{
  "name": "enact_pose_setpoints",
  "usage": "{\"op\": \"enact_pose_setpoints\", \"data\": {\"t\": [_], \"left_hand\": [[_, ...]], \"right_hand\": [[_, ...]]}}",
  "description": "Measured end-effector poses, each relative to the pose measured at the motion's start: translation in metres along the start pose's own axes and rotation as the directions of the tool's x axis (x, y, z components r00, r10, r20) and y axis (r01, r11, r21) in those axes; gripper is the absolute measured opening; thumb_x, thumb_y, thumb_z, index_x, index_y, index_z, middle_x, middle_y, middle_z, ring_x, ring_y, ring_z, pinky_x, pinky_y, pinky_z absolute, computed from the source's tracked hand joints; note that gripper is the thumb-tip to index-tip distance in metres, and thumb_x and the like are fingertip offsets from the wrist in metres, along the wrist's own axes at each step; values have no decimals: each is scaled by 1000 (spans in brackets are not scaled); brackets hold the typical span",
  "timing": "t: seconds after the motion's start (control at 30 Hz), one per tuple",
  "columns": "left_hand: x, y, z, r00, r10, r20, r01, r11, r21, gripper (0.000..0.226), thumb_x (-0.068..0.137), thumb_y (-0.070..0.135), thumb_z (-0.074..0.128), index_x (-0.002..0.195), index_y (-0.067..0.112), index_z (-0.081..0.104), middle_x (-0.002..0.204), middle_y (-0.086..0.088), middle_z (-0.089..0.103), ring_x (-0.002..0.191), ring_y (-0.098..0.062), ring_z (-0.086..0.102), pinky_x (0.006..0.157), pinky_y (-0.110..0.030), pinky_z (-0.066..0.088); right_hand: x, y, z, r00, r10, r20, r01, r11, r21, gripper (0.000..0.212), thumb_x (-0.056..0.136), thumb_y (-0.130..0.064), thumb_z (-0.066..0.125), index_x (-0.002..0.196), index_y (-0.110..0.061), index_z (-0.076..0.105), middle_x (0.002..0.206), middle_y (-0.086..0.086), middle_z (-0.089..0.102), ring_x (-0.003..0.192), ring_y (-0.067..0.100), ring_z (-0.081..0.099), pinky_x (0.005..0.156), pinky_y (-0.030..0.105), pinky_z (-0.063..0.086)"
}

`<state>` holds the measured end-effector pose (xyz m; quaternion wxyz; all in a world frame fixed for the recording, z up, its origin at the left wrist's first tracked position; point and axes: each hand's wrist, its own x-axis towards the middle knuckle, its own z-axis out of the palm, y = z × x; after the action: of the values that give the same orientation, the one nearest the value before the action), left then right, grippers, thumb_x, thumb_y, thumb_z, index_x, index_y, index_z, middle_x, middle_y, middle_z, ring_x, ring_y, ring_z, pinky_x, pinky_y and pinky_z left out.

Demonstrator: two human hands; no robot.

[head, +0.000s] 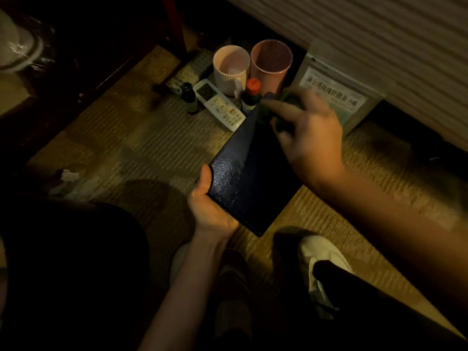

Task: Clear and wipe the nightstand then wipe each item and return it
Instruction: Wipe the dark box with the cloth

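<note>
- Carpet (141, 138), ribbed and dimly lit, is covered near the bed base (379, 34) by a mug (229, 68), pink holder (272, 63) and remote (219, 103).
- Dark book (250, 173) is gripped above it by the left hand (210, 206).
- Green cloth (286, 107), blurred, is pinched at the book's far corner by the right hand (311, 138).

Chinese characters are printed in one dark line on the pale label of a resealable pouch (339, 89) leaning against the striped bedding; the line is blurred and cannot be read with certainty, and smaller print under it is illegible. Button markings are seen on the white remote control (220, 105) on the floor, too small to read. No legible text is found on the dark book (253, 178), cups or bottles.
</note>
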<state>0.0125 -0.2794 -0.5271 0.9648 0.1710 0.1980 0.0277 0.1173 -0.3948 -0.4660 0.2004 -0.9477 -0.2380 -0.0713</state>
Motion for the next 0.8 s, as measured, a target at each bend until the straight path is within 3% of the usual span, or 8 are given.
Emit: {"op": "enact_pose_setpoints", "data": {"t": [0.07, 0.23, 0.3, 0.43, 0.5, 0.53, 0.6, 0.8], "left_hand": [[0, 2, 5, 998, 33, -45, -33, 999, -5, 54, 76, 43, 62, 112, 4, 69, 118, -16, 65, 108, -30, 63, 95, -45, 48], [-4, 8, 9, 974, 20, -224, 18, 986, 164, 67, 93, 60, 24, 86, 18, 75, 94, -2, 74, 87, -14, 71, 79, -29, 56], [-4, 11, 11, 976, 24, -215, 16, 983, 185, 69, 93, 64, 17, 90, 20, 71, 94, 1, 74, 87, -12, 71, 84, -28, 52], [-1, 11, 17, 994, -87, -64, 94, 988, 124, 78, 78, 73, 34, 118, 14, 66, 131, -13, 58, 122, -30, 54, 105, -47, 39], [-3, 5, 17, 990, -142, 5, 139, 976, 170, 60, 67, 58, 65, 106, 14, 73, 123, -13, 64, 114, -28, 60, 99, -44, 46], [-3, 2, 14, 988, -152, -9, 150, 966, 211, 43, 58, 37, 78, 93, 12, 77, 108, -11, 70, 101, -25, 67, 91, -38, 51], [-4, -1, 12, 985, -158, -76, 173, 946, 275, 25, 59, 9, 59, 76, 9, 78, 85, -8, 73, 80, -21, 69, 79, -34, 55], [-7, -2, 17, 989, -135, -64, 144, 977, 155, 45, 58, 6, 35, 75, 8, 77, 85, -8, 72, 79, -22, 69, 78, -37, 53]], "right_hand": [[-16, -9, 7, 992, -126, 6, 126, 990, -68, 48, 75, -19, 50, 121, -22, 64, 129, 17, 55, 116, 39, 51, 93, 52, 40], [-72, -42, 30, 904, -394, 165, 367, 914, 171, 46, 79, -21, 46, 121, -22, 64, 139, 12, 50, 133, 29, 40, 106, 52, 33], [-67, -38, 33, 877, -453, 160, 417, 883, 215, 41, 81, -16, 55, 120, -21, 65, 140, 12, 49, 135, 29, 39, 106, 51, 33], [-29, -23, 26, 950, -303, 73, 281, 935, 217, 46, 79, -13, 63, 124, -20, 62, 143, 14, 45, 138, 32, 30, 108, 54, 27], [-8, -15, 21, 982, -183, 50, 169, 964, 204, 41, 80, -16, 60, 120, -20, 64, 135, 14, 51, 131, 32, 39, 106, 52, 31], [2, -9, 18, 993, -114, 42, 102, 972, 211, 37, 81, -16, 58, 117, -19, 67, 128, 14, 56, 124, 31, 47, 103, 48, 36], [17, 5, 13, 999, 23, 47, -34, 971, 235, 35, 81, -13, 55, 113, -18, 69, 117, 13, 59, 111, 28, 54, 97, 37, 41], [23, 21, 5, 971, 234, 43, -233, 903, 362, 31, 88, -15, 52, 114, -23, 67, 113, 6, 62, 102, 16, 58, 92, 28, 46]]}}
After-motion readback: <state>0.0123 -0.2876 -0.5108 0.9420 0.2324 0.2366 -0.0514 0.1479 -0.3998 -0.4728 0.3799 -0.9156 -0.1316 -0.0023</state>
